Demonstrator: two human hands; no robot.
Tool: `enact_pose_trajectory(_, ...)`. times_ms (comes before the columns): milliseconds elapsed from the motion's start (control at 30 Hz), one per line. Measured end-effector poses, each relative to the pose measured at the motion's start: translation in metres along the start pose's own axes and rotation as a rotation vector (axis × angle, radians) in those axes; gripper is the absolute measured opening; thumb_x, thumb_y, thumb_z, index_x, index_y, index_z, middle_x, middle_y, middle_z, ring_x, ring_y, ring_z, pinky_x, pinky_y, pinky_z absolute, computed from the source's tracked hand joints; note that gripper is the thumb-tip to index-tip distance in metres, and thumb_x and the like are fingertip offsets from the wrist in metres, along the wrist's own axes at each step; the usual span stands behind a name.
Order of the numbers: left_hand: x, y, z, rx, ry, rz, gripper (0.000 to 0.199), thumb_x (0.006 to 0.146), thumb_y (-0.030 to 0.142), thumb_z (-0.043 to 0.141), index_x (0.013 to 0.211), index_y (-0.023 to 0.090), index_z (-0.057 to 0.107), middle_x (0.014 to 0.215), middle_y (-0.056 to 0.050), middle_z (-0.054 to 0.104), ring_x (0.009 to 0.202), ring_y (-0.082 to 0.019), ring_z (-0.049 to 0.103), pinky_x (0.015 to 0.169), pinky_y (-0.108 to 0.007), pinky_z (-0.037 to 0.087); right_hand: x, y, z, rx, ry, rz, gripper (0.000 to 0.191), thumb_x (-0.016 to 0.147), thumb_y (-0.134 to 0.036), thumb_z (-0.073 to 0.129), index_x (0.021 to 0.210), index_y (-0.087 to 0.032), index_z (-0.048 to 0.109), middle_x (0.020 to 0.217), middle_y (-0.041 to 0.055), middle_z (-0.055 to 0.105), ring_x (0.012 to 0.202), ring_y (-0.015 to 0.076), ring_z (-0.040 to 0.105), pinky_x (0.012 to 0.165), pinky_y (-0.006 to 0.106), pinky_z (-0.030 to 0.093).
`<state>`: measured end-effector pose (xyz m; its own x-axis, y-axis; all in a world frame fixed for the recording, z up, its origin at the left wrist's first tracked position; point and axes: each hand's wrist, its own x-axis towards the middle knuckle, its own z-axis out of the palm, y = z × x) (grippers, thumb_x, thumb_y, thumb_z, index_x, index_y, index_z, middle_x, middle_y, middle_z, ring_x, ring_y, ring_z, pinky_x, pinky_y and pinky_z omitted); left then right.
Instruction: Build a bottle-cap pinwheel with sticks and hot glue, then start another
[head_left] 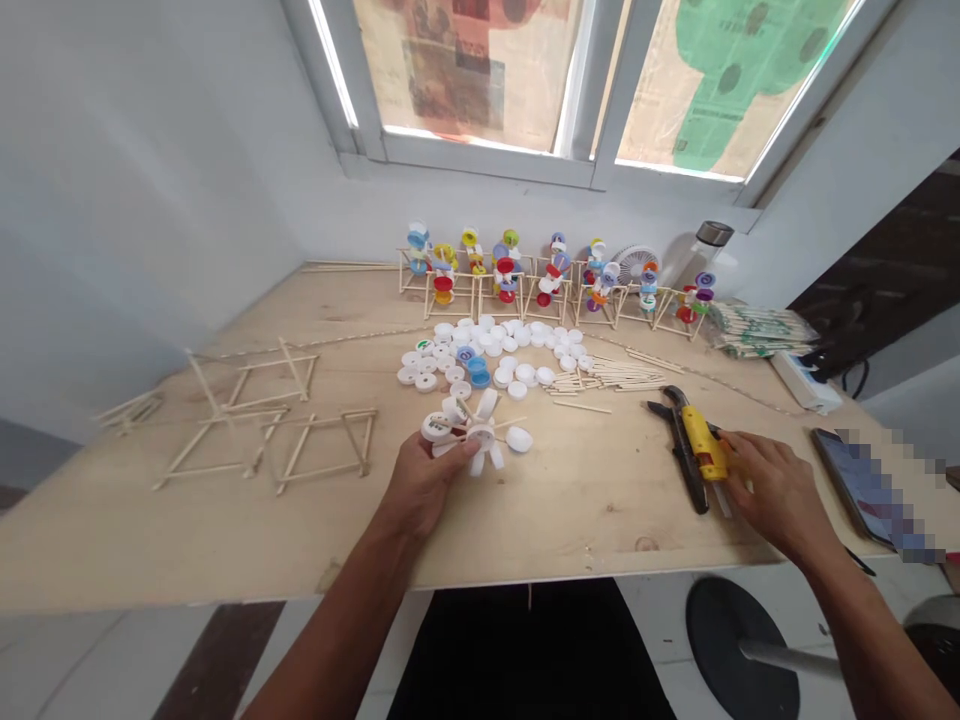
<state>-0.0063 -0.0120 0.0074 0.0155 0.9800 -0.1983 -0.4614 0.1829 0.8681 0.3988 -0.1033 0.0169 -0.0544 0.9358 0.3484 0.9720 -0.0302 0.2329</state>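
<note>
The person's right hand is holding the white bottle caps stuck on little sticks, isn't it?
Not quite: it's the left hand, not the right, that holds the white bottle caps on little sticks, as the head view shows. The right hand is beside the yellow tool.

**White caps, pale wood, bright accents**

The bottle-cap wheel [469, 435] is nearly all white, and the loose bottle caps [450, 360] are mostly white with a few blue. The tool [701, 450] is yellow and black. The tabletop [525, 520] is pale plywood with darker knots, and the stick frames [296, 450] are pale wood. The capped frames [555, 285] carry blue, yellow, red and purple caps. The window paper [720, 80] shows green and faded red prints.
</note>
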Motion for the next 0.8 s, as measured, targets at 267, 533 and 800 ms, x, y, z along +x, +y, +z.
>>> enact_pose_trajectory(267,-0.001,0.001,0.002,-0.019,-0.026,0.021,0.035,0.048,0.022,0.084,0.078,0.014,0.068,0.074,-0.002,0.069,0.07,-0.015,0.063,0.068,-0.025,0.048,0.007,0.007,0.013,-0.074,-0.074,-0.066,0.039,0.076,-0.018,0.046,0.113,-0.016,0.058,0.117,0.0117,0.061,0.098,0.0305,0.057,0.07,0.041,0.045)
enact_pose_trajectory(533,-0.002,-0.001,0.003,0.072,0.012,0.072,0.031,0.048,0.024,0.084,0.072,0.014,0.067,0.071,-0.001,0.068,0.064,-0.013,0.06,0.062,-0.023,0.047,0.006,-0.003,-0.003,0.155,0.016,-0.029,0.029,0.082,-0.03,0.045,0.107,-0.015,0.053,0.099,0.0142,0.063,0.085,0.0297,0.058,0.067,0.039,0.043)
enact_pose_trajectory(800,-0.002,-0.002,0.002,0.22,0.049,0.159,0.037,0.048,0.03,0.084,0.076,0.015,0.065,0.071,-0.001,0.067,0.062,-0.015,0.06,0.059,-0.025,0.048,0.028,-0.125,-0.047,0.762,0.096,-0.017,0.016,0.086,-0.034,0.051,0.097,-0.024,0.054,0.087,0.0068,0.063,0.08,0.0234,0.06,0.068,0.034,0.047)
